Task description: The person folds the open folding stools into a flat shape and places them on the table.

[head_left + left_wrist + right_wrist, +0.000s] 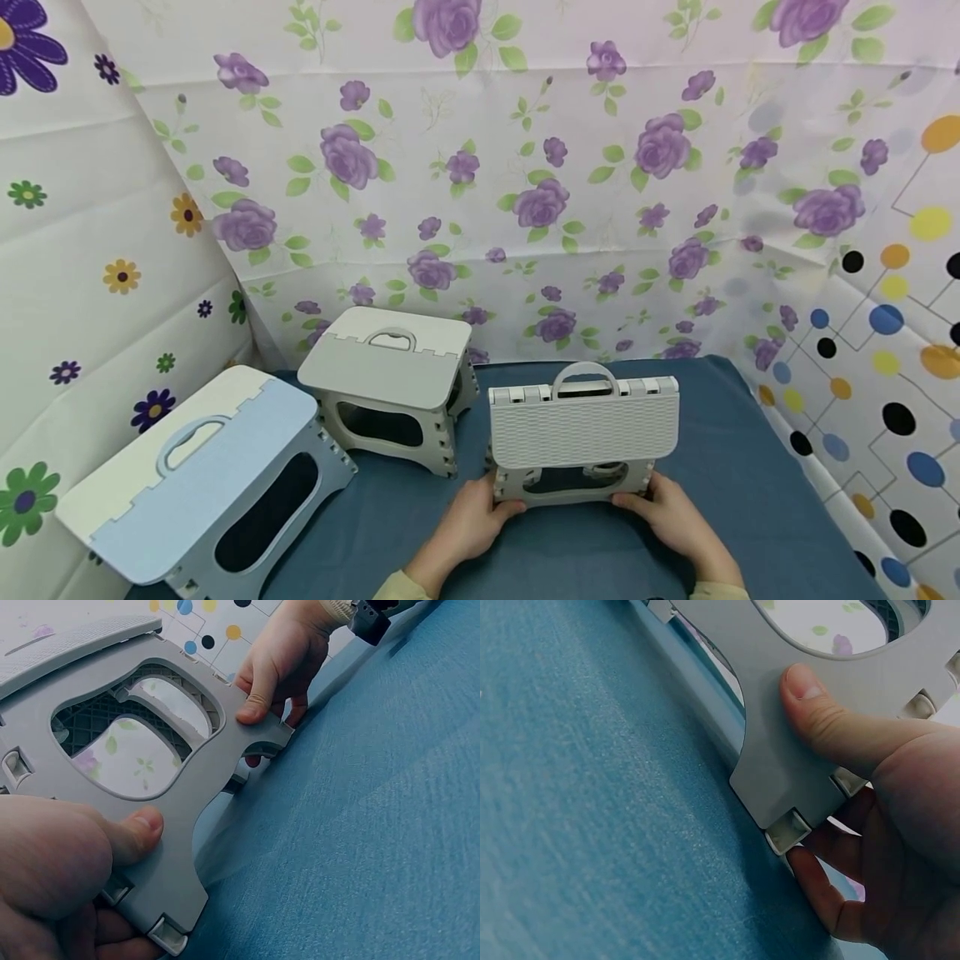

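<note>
A: Held just now?
B: Holding a small light-grey plastic folding stool with woven-textured top and arched handle [583,429], right of centre over the blue cloth-covered counter [780,517].

A: On the left?
B: Grasping the stool's lower left corner with the left hand [474,518]. Pressing the thumb against the front leg panel, curling fingers behind the edge.

A: And opposite?
B: Grasping the lower right corner with the right hand [671,512]. Likewise thumb in front, below the wide opening; fingers behind the edge.

A: Attitude of the stool?
B: Tilted at the top, textured face toward the viewer, handle uppermost. Close above or on the cloth at the feet; cannot tell which.

A: Neighbours?
B: Noted upright, to the left and slightly farther back: a grey and off-white plastic folding stool with curved handle [375,371]. Noted at far left, nearer: a larger pale-blue and cream plastic folding stool [225,471].

A: Backdrop?
B: Hung behind: a white sheet printed with purple roses [495,108]. To the right: a white sheet with coloured dots [877,358].
</note>
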`<control>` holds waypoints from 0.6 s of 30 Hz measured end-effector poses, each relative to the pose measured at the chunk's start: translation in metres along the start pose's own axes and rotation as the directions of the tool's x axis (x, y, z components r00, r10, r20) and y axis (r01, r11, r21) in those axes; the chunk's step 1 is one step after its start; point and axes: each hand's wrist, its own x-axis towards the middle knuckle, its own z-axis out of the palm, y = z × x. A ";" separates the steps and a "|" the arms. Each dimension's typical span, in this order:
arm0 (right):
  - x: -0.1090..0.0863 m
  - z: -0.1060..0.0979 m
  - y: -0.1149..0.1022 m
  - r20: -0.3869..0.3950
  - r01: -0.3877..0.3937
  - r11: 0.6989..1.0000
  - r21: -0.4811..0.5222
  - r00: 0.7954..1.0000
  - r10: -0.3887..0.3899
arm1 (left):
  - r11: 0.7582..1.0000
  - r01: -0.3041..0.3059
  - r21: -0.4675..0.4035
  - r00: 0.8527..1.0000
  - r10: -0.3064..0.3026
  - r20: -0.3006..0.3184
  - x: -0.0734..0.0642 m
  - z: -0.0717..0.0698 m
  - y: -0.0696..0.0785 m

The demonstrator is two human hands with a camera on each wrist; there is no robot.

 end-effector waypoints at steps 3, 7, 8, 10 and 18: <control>0.001 0.000 0.001 0.004 0.003 1.000 0.005 1.000 -0.003 | 1.000 0.003 0.028 0.999 -0.002 -0.041 0.001 0.000 0.000; 0.003 0.002 0.003 0.004 0.009 1.000 -0.003 1.000 -0.009 | 0.997 0.013 0.071 0.992 -0.004 -0.127 0.002 0.000 0.001; 0.003 0.002 0.003 0.005 0.010 1.000 -0.007 1.000 -0.010 | 0.997 0.021 0.080 0.990 -0.010 -0.144 0.002 -0.001 0.001; 0.004 0.002 0.004 -0.007 0.002 1.000 -0.011 1.000 -0.002 | 0.995 0.027 0.091 0.986 -0.012 -0.164 0.003 0.000 0.001; 0.000 -0.004 0.005 -0.055 0.003 0.998 0.064 0.998 0.000 | 0.997 -0.002 0.078 0.983 0.017 -0.183 0.003 0.001 0.005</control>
